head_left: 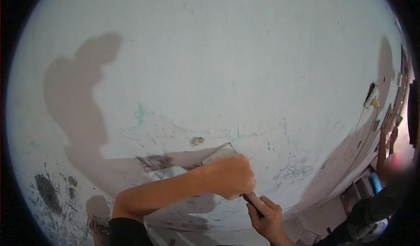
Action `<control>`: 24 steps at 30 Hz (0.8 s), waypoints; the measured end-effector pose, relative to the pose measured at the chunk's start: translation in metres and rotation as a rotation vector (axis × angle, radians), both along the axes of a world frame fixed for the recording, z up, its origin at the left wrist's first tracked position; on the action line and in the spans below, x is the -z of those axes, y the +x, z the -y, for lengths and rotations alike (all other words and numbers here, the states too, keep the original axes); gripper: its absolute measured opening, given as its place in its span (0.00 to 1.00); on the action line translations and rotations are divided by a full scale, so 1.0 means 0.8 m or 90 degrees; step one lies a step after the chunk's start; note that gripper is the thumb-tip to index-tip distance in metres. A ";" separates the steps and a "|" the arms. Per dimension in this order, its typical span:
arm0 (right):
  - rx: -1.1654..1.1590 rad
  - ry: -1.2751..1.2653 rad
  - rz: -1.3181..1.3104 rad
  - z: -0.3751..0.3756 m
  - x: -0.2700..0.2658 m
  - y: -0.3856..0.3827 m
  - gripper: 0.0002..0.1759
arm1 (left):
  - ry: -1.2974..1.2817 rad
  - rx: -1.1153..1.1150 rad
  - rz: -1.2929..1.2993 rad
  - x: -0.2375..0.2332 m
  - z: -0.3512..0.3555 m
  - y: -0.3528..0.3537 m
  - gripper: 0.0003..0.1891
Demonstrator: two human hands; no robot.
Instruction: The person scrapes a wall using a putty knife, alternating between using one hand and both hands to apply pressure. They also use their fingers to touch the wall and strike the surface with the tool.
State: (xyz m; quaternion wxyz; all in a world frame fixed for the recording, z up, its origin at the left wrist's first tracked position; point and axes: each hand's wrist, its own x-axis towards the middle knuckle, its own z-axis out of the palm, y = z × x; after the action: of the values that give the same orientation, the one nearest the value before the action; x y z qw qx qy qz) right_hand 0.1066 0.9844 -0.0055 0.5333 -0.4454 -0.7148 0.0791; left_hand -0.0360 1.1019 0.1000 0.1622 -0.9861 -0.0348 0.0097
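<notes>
My left hand [232,176] is closed in a fist beside the wall [245,66], its forearm reaching across from the lower left. A flat, pale blade [220,152] shows just above this fist, lying against the wall. Fingers hide whatever joins it to the hand. Below and to the right, my right hand [267,217] is wrapped round a dark handle [258,209], whose upper end reaches the underside of my left fist. Dark smears [155,162] and a small chipped spot [197,141] mark the wall nearby.
Another person [391,180] is at the far right, arms raised near the wall. A light switch or small fitting [371,96] is on the wall there. Grey boxy items [361,191] stand low at the right. Part of a limb [97,229] shows at lower left.
</notes>
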 end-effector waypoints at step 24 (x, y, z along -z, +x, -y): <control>-0.277 -0.140 -0.207 0.024 0.033 0.008 0.25 | 0.055 0.062 0.062 0.027 0.018 0.000 0.07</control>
State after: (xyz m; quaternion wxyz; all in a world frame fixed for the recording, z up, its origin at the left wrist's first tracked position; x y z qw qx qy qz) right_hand 0.1128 0.9652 -0.0318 0.5601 -0.3183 -0.6856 0.3388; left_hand -0.0364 1.0873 0.0782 0.2030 -0.9780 0.0052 -0.0477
